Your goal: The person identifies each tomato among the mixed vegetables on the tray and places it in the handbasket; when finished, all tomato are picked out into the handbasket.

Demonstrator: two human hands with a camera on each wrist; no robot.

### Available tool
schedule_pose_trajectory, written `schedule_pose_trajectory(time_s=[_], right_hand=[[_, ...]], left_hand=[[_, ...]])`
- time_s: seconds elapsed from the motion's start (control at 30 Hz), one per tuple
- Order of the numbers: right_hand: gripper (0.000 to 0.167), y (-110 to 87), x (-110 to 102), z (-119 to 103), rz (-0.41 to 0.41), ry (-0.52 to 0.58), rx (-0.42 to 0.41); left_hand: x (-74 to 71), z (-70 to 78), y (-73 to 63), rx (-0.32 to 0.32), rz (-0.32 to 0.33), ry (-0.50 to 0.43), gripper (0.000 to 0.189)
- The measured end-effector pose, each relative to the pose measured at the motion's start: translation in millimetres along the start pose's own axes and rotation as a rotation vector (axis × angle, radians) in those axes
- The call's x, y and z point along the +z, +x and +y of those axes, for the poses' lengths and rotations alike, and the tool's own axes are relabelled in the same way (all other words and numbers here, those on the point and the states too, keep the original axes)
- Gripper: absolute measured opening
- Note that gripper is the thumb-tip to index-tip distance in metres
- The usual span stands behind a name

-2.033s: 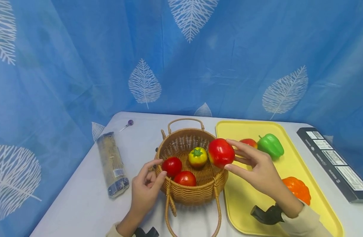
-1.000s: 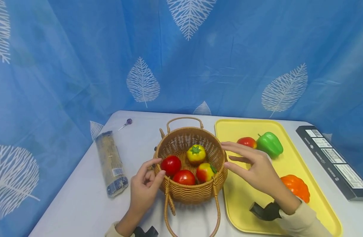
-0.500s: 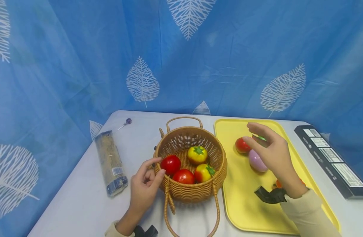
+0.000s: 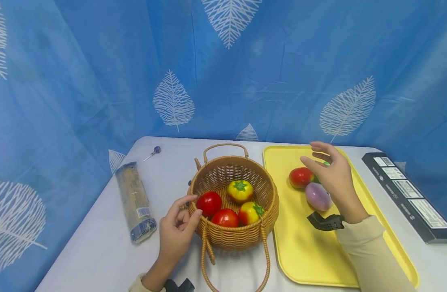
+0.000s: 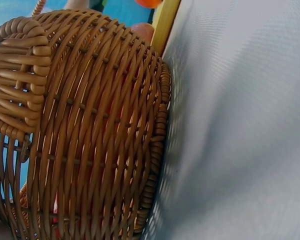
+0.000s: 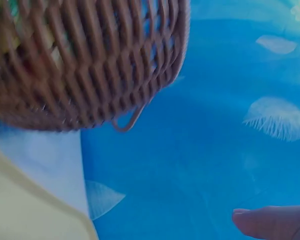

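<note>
A brown wicker basket (image 4: 234,241) stands at mid-table, holding a glossy red fruit (image 4: 209,203), a second red fruit (image 4: 225,218), a yellow tomato-like fruit (image 4: 240,191) and a red-yellow one (image 4: 250,213) with green leaves. My left hand (image 4: 175,235) grips the basket's left rim with thumb and forefinger. Over the yellow tray (image 4: 300,251), my right hand (image 4: 336,175) hovers with fingers spread and nothing between them. Below it lie a red fruit (image 4: 300,177), a purple egg-shaped piece (image 4: 317,196) and a green bell pepper (image 4: 326,163), mostly hidden by the hand.
At left lie a clear packet (image 4: 136,202) with blue ends and a purple lollipop (image 4: 156,150). A long black box (image 4: 406,194) flanks the tray's right side. The basket's near handle (image 4: 268,263) hangs down toward the table front. A blue leaf-patterned curtain (image 4: 282,73) closes off the back.
My right hand has let a red-yellow fruit go into the basket and moved right and away over the tray. The right arm now covers the orange pumpkin-like piece. My left hand stays put.
</note>
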State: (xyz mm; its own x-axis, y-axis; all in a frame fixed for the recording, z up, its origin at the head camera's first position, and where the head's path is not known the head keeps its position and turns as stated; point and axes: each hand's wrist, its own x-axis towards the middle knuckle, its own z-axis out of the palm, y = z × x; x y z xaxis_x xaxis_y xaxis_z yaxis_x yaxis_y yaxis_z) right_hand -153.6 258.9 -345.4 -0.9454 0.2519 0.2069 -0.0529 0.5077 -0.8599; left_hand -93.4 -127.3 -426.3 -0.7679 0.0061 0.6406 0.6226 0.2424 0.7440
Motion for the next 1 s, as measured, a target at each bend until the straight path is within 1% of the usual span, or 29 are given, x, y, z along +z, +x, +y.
schedule_pose_trajectory(time_s=[0.1,0.27,0.43,0.6,0.7,0.83,0.93,1.0], right_hand=[[0.063,2.9,2,7,-0.012,-0.024,0.030],[0.067,6.0,3,19,-0.071,-0.080,0.057],[0.067,7.2,1,26,-0.084,-0.095,0.075],[0.068,8.7,3,32,-0.129,-0.136,0.093],[0.066,8.9,4,35,-0.138,-0.164,0.089],[0.062,10.2,7,38,-0.144,-0.233,0.049],[0.060,11.3,9,39,-0.167,-0.292,0.022],[0.060,11.5,11,40,-0.192,-0.311,0.022]], left_hand=[[0.0,0.2,-0.2,0.010,0.008,0.005,0.042],[0.3,-0.6,0.0,0.035,0.014,-0.002,0.045],[0.8,-0.5,0.4,0.032,0.009,-0.007,0.045],[0.4,0.6,0.5,0.020,0.007,-0.010,0.043],[0.1,0.4,0.1,0.010,0.001,-0.010,0.043],[-0.4,-0.6,0.0,-0.002,-0.005,-0.006,0.042],[-0.7,-1.4,0.0,-0.008,-0.007,-0.004,0.041],[-0.7,-1.8,0.0,-0.009,-0.007,-0.003,0.042]])
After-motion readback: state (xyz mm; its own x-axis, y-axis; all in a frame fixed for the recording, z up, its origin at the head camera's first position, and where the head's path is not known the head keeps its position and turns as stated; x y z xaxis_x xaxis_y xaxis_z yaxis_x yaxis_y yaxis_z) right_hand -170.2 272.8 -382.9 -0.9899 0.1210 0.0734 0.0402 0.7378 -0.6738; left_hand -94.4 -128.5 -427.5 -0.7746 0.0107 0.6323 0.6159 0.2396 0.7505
